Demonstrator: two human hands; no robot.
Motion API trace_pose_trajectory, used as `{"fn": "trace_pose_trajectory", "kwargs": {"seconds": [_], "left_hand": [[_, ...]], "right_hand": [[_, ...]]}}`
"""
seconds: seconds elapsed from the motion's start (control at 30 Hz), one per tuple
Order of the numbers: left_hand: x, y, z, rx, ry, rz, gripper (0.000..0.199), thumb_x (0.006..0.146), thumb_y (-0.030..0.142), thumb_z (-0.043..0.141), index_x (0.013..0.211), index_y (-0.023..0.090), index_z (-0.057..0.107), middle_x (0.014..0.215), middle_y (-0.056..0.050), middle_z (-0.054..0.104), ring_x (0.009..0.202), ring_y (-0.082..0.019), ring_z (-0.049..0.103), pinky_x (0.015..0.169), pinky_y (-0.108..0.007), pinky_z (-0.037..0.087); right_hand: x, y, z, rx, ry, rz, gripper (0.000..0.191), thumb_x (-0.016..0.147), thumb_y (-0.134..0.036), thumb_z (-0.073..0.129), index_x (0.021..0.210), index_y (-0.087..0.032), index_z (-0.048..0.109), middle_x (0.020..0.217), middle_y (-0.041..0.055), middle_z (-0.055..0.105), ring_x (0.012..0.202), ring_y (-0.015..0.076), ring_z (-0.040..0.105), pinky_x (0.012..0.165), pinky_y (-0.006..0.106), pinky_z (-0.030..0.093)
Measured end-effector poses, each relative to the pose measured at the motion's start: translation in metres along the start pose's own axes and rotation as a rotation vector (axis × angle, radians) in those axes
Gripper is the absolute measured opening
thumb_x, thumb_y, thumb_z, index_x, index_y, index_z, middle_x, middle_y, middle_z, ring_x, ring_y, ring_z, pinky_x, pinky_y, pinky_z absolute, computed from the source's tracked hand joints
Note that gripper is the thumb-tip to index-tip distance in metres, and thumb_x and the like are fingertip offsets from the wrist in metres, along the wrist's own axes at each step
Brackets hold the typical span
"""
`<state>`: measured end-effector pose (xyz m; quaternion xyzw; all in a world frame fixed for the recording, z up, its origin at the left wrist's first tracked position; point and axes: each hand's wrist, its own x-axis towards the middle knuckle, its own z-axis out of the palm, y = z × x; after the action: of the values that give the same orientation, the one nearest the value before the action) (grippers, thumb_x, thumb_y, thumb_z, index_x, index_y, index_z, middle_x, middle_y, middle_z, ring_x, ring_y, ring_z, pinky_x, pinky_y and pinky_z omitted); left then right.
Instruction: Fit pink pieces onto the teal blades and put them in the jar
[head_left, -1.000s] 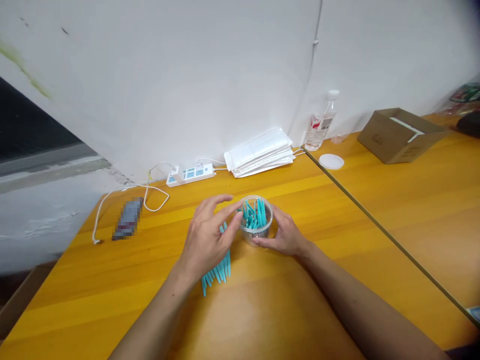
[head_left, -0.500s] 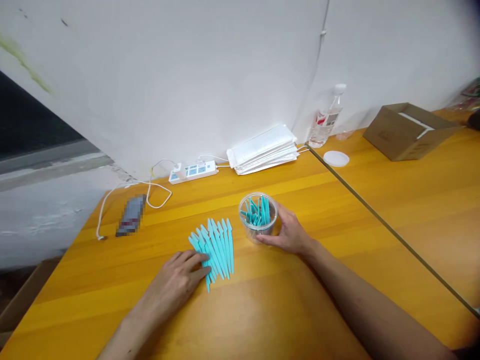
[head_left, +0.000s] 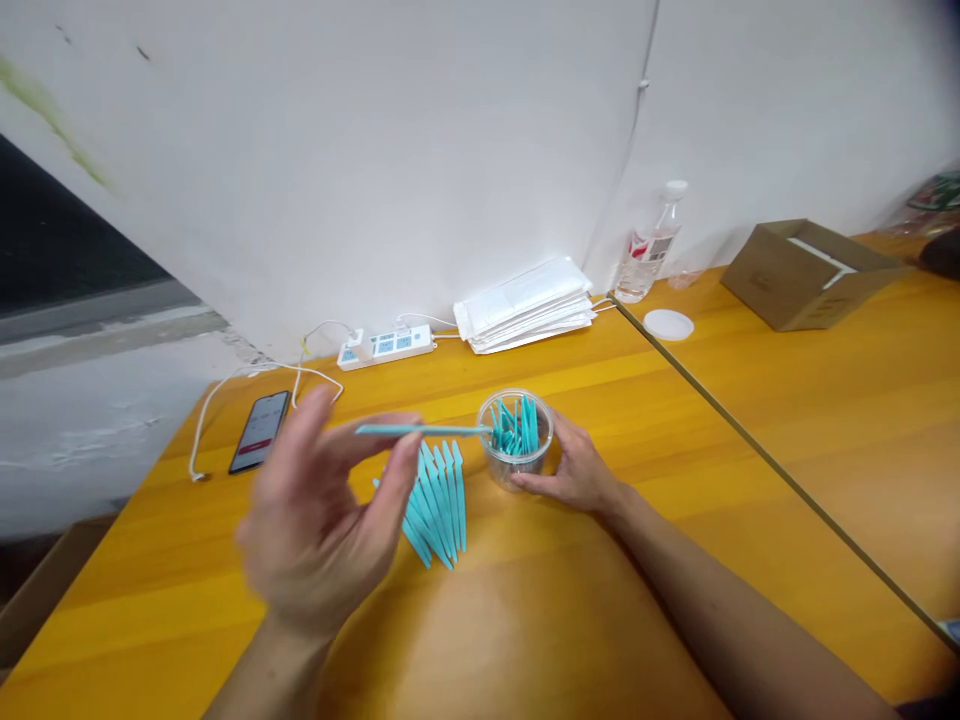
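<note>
My left hand [head_left: 322,530], slightly blurred, is raised over the table and pinches a thin turquoise plastic stick [head_left: 450,432] between thumb and finger. The stick lies nearly level and its far end reaches the near-left rim of a clear round jar [head_left: 516,472]. Several similar sticks [head_left: 523,422] stand and lean inside the jar. My right hand [head_left: 574,468] is wrapped round the jar's right side, thumb at the front. Left of the jar, more turquoise sticks [head_left: 450,505] with angled, blade-like tips lie fanned on the table, partly hidden behind my left hand.
A phone [head_left: 259,430] and a white cable lie at the left, near a power strip [head_left: 386,345]. White packets [head_left: 525,305] are stacked by the wall. Farther right are a plastic bottle [head_left: 649,250], a white lid [head_left: 668,324] and an open cardboard box [head_left: 795,285].
My left hand has lifted one stick from the fan and brought its end up to the jar's rim. My right hand still holds the jar in place.
</note>
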<state>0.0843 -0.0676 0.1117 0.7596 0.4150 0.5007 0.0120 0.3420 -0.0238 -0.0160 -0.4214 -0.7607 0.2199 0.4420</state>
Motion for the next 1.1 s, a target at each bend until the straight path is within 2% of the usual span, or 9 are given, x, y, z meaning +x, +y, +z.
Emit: {"fn": "trace_pose_trajectory", "kwargs": {"seconds": [0.03,0.1,0.2,0.33,0.4,0.57,0.8,0.97,1.1], "left_hand": [[0.01,0.004,0.014,0.002,0.021,0.031,0.073,0.089,0.011,0.067,0.151,0.033,0.034,0.107,-0.001,0.073,0.092,-0.018,0.072,0.086,-0.036,0.06],[0.025,0.004,0.038,0.009,-0.087,0.113,0.059,0.089,0.011,0.066,0.143,0.03,0.049,0.105,-0.001,0.073,0.091,-0.015,0.071,0.086,-0.033,0.06],[0.029,-0.006,0.052,0.04,-0.406,0.166,0.039,0.094,0.017,0.06,0.131,0.029,0.061,0.121,-0.006,0.069,0.11,-0.019,0.066,0.097,-0.039,0.055],[0.003,-0.027,0.026,0.084,-0.576,0.011,0.047,0.097,0.024,0.056,0.143,0.028,0.051,0.147,-0.01,0.051,0.132,-0.025,0.051,0.107,-0.044,0.047],[-0.016,-0.039,0.007,0.066,-0.634,-0.026,0.045,0.098,0.022,0.054,0.142,0.028,0.052,0.138,-0.009,0.057,0.124,-0.021,0.058,0.102,-0.037,0.05],[-0.06,-0.063,-0.014,0.185,-0.964,0.151,0.023,0.097,0.019,0.053,0.105,0.027,0.072,0.105,-0.003,0.069,0.09,-0.016,0.067,0.079,-0.029,0.053],[-0.072,-0.063,-0.01,0.271,-0.979,0.35,0.02,0.099,0.015,0.047,0.095,0.019,0.066,0.1,-0.005,0.069,0.09,-0.02,0.063,0.075,-0.033,0.047],[-0.072,-0.06,-0.011,0.241,-0.989,0.432,0.025,0.102,0.016,0.041,0.111,0.019,0.063,0.099,-0.006,0.069,0.094,-0.02,0.062,0.08,-0.033,0.046],[-0.076,-0.062,-0.007,0.229,-0.984,0.469,0.023,0.102,0.017,0.042,0.106,0.019,0.065,0.098,-0.006,0.068,0.091,-0.019,0.062,0.08,-0.032,0.047]], "right_hand": [[0.0,0.0,0.0,0.005,0.0,0.001,0.088,0.074,-0.048,0.08,0.147,-0.022,0.038,0.137,0.0143,0.06,0.126,0.0321,0.059,0.106,0.048,0.048],[0.001,-0.002,-0.001,0.013,-0.004,-0.008,0.087,0.075,-0.048,0.08,0.147,-0.021,0.039,0.138,0.0141,0.059,0.126,0.0315,0.058,0.107,0.047,0.048],[0.002,-0.004,-0.002,0.024,-0.004,-0.033,0.086,0.075,-0.048,0.08,0.145,-0.021,0.04,0.139,0.0143,0.058,0.127,0.0307,0.057,0.108,0.046,0.047],[0.003,-0.005,-0.002,0.03,0.0,-0.026,0.085,0.074,-0.048,0.08,0.144,-0.021,0.04,0.136,0.0138,0.06,0.125,0.0293,0.059,0.107,0.044,0.048],[0.003,-0.005,-0.002,0.026,0.003,-0.021,0.084,0.074,-0.048,0.08,0.143,-0.021,0.041,0.135,0.014,0.061,0.124,0.0296,0.059,0.106,0.044,0.049],[0.003,-0.004,-0.002,0.016,0.0,-0.006,0.085,0.073,-0.049,0.08,0.143,-0.021,0.042,0.135,0.0142,0.061,0.123,0.0308,0.06,0.105,0.045,0.049],[0.001,-0.003,-0.001,0.0,-0.005,-0.008,0.085,0.074,-0.049,0.08,0.145,-0.021,0.04,0.138,0.0148,0.059,0.126,0.0324,0.058,0.105,0.047,0.049],[0.001,-0.003,-0.001,-0.018,-0.006,0.003,0.086,0.074,-0.05,0.079,0.145,-0.022,0.04,0.136,0.0143,0.06,0.124,0.033,0.06,0.103,0.047,0.05],[0.002,-0.004,-0.002,0.004,-0.004,-0.002,0.085,0.074,-0.05,0.08,0.144,-0.022,0.041,0.135,0.0142,0.061,0.123,0.0318,0.06,0.104,0.046,0.05]]}}
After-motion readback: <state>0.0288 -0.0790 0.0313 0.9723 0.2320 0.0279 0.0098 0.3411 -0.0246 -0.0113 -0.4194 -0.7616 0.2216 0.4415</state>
